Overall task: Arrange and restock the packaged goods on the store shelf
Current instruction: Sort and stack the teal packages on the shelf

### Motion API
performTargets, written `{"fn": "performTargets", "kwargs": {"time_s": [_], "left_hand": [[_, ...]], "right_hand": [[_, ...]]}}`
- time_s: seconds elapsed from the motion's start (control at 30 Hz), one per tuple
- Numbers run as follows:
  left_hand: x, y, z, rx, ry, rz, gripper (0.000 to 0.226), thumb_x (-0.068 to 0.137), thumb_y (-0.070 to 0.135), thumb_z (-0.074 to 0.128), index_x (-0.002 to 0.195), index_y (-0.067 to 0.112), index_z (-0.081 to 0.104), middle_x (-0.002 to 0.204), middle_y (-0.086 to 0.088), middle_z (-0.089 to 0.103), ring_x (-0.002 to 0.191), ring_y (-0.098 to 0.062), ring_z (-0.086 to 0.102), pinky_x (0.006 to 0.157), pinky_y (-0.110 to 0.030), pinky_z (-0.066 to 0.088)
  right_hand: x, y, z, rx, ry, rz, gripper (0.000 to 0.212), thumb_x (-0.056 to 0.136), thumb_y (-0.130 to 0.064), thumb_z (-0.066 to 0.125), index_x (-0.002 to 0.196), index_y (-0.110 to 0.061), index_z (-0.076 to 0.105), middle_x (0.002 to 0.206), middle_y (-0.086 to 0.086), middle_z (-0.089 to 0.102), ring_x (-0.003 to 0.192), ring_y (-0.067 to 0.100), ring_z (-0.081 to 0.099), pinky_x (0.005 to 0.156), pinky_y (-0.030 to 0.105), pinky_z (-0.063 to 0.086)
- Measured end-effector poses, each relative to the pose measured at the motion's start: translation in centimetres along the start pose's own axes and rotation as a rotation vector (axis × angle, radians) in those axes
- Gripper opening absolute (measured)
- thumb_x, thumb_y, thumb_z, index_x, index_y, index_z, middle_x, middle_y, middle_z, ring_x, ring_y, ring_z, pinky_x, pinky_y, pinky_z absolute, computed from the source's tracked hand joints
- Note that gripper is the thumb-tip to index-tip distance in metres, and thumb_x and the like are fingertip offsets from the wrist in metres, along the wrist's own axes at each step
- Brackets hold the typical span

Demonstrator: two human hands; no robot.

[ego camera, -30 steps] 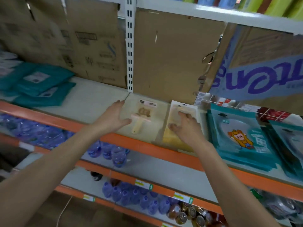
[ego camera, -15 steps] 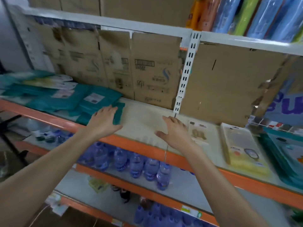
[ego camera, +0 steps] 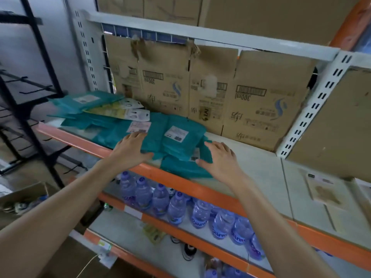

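A loose pile of teal flat packages (ego camera: 176, 141) with white labels lies on the shelf (ego camera: 251, 163) with the orange front edge. My left hand (ego camera: 130, 149) lies flat on the pile's left front part, fingers straight. My right hand (ego camera: 220, 159) is spread open at the pile's right edge, fingertips touching the teal packs. Further left, more teal packages (ego camera: 88, 101) and yellowish packs with white tops (ego camera: 122, 111) lie in a heap. A beige package (ego camera: 323, 189) lies flat at the right of the shelf.
Flattened cardboard boxes (ego camera: 230, 93) line the back of the shelf. A white slotted upright (ego camera: 313, 109) stands at the right. Water bottles (ego camera: 180, 205) fill the shelf below. A black metal rack (ego camera: 26, 77) stands at the left, with an open carton (ego camera: 22, 199) on the floor.
The view has swung left along the shelf. Both hands have moved from the beige and yellow packages over to the teal pile and now rest on it.
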State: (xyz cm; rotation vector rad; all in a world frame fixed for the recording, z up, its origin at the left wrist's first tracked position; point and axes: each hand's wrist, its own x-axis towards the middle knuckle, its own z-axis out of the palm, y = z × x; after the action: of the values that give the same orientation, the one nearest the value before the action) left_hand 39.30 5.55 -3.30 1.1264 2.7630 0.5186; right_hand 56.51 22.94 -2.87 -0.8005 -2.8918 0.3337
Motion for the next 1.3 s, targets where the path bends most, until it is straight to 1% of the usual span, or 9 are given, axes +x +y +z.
{"fn": "performTargets", "kwargs": {"time_s": [0.27, 0.5, 0.77, 0.97, 1.13, 1.2, 1.23, 1.27, 1.3], "left_hand": [[7.7, -4.9, -3.0, 0.019, 0.073, -0.043, 0.069, 0.09, 0.04, 0.055, 0.146, 0.017, 0.022, 0.152, -0.003, 0.023, 0.137, -0.026, 0.027, 0.108, -0.038, 0.027], [14.3, -10.2, -5.3, 0.014, 0.123, -0.118, 0.064, 0.089, 0.036, 0.057, 0.143, 0.015, 0.03, 0.146, -0.013, 0.034, 0.13, -0.032, 0.035, 0.106, -0.041, 0.032], [22.3, -17.0, -8.0, -0.1, 0.035, 0.002, 0.055, 0.092, 0.029, 0.054, 0.142, 0.018, 0.034, 0.146, -0.009, 0.034, 0.132, -0.029, 0.033, 0.108, -0.038, 0.028], [29.6, -22.9, -9.9, -0.113, -0.239, 0.214, 0.058, 0.09, 0.029, 0.055, 0.142, 0.017, 0.032, 0.149, -0.004, 0.031, 0.135, -0.021, 0.03, 0.109, -0.03, 0.024], [34.4, -25.6, -11.3, -0.057, -0.584, 0.207, 0.103, 0.062, 0.071, 0.063, 0.146, 0.024, 0.023, 0.153, 0.003, 0.018, 0.141, -0.019, 0.017, 0.114, -0.034, 0.016], [36.3, -26.6, -10.7, -0.02, -0.561, 0.198, 0.097, 0.064, 0.06, 0.072, 0.144, 0.026, 0.029, 0.152, 0.0, 0.024, 0.139, -0.021, 0.024, 0.115, -0.036, 0.021], [37.0, -26.9, -10.3, -0.012, -0.519, 0.193, 0.088, 0.068, 0.048, 0.076, 0.142, 0.027, 0.034, 0.149, -0.002, 0.033, 0.136, -0.021, 0.031, 0.113, -0.037, 0.025], [37.6, -27.2, -9.9, -0.003, -0.49, 0.195, 0.08, 0.07, 0.038, 0.078, 0.139, 0.028, 0.038, 0.144, -0.002, 0.04, 0.132, -0.022, 0.038, 0.11, -0.036, 0.03], [38.1, -27.5, -9.7, 0.017, -0.488, 0.203, 0.076, 0.07, 0.036, 0.078, 0.136, 0.03, 0.042, 0.14, -0.002, 0.045, 0.128, -0.021, 0.043, 0.107, -0.036, 0.034]], "right_hand": [[10.5, -3.1, 1.4, 0.064, -0.027, -0.082, 0.068, 0.092, -0.049, 0.048, 0.147, -0.017, 0.022, 0.152, 0.005, 0.026, 0.14, 0.023, 0.022, 0.112, 0.041, 0.02], [17.6, -6.1, 2.3, 0.106, -0.124, -0.115, 0.069, 0.092, -0.05, 0.046, 0.148, -0.019, 0.02, 0.152, 0.003, 0.025, 0.14, 0.023, 0.023, 0.113, 0.043, 0.022], [24.1, -9.6, 3.8, 0.102, -0.129, -0.075, 0.068, 0.092, -0.049, 0.047, 0.147, -0.017, 0.023, 0.15, 0.003, 0.031, 0.136, 0.023, 0.03, 0.109, 0.042, 0.03], [29.4, -14.5, 5.7, 0.205, -0.126, 0.036, 0.063, 0.094, -0.044, 0.048, 0.145, -0.012, 0.029, 0.146, 0.007, 0.038, 0.132, 0.024, 0.038, 0.106, 0.037, 0.034], [33.5, -17.5, 7.6, 0.241, -0.189, 0.161, 0.064, 0.093, -0.046, 0.048, 0.141, -0.005, 0.034, 0.142, 0.012, 0.042, 0.128, 0.027, 0.043, 0.1, 0.035, 0.039], [34.8, -18.1, 8.2, 0.231, -0.207, 0.208, 0.062, 0.092, -0.05, 0.047, 0.134, -0.005, 0.042, 0.13, 0.011, 0.051, 0.118, 0.026, 0.049, 0.094, 0.036, 0.042], [35.4, -18.3, 8.6, 0.216, -0.214, 0.224, 0.056, 0.091, -0.053, 0.047, 0.122, -0.006, 0.052, 0.112, 0.01, 0.055, 0.103, 0.022, 0.053, 0.082, 0.034, 0.044], [35.8, -18.4, 8.9, 0.196, -0.216, 0.244, 0.05, 0.089, -0.057, 0.047, 0.101, -0.009, 0.057, 0.091, 0.005, 0.053, 0.085, 0.018, 0.052, 0.068, 0.03, 0.04], [36.2, -18.6, 9.2, 0.185, -0.214, 0.266, 0.048, 0.086, -0.06, 0.048, 0.079, -0.013, 0.052, 0.075, 0.001, 0.045, 0.069, 0.015, 0.046, 0.057, 0.028, 0.033]]}}
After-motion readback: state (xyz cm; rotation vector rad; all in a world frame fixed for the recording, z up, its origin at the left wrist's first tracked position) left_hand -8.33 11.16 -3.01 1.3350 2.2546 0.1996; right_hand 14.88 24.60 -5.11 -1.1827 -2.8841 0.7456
